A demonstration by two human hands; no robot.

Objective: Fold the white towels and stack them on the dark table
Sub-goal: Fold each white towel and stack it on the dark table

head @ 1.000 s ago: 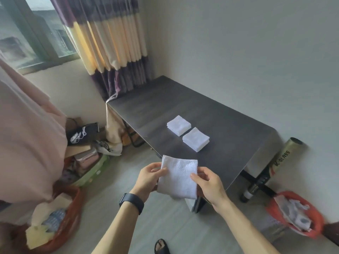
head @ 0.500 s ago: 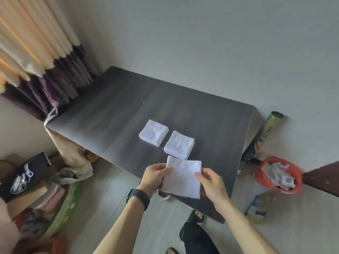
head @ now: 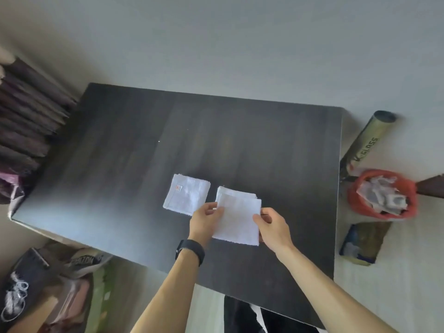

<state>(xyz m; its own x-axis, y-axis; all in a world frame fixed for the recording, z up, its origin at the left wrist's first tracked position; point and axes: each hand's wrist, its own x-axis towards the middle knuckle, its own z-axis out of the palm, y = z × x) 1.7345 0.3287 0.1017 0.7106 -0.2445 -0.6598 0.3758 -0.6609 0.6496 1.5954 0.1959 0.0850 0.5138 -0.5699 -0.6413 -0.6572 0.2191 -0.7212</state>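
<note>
Off the right edge of the dark tabletop [head: 144, 164] stand a red bin [head: 355, 200] stuffed with crumpled white scraps, a tall olive tube [head: 367, 143] lettered "GLASS" leaning at the wall, and a squashed packet [head: 362, 243] on the floor; dark purple curtain folds [head: 28, 121] hang by its left corner, and shoes and clutter [head: 84, 260] lie on the floor below its near-left side; both hands grasp a folded white towel [head: 240, 219] over the near middle of the tabletop; the left hand [head: 204, 221], with a black band [head: 191, 252] on its wrist, pinches the left edge, and the right hand [head: 274, 228] pinches the right edge; this held towel hides most of a folded pile [head: 236, 191] behind it, only the layered far edge showing, and whether the two touch cannot be told; just left of the pile a square folded towel with an orange label [head: 187, 197] lies flat; the towels look nubbly terry with hemmed edges; the tabletop is matte, streaked wood grain, rectangular
</note>
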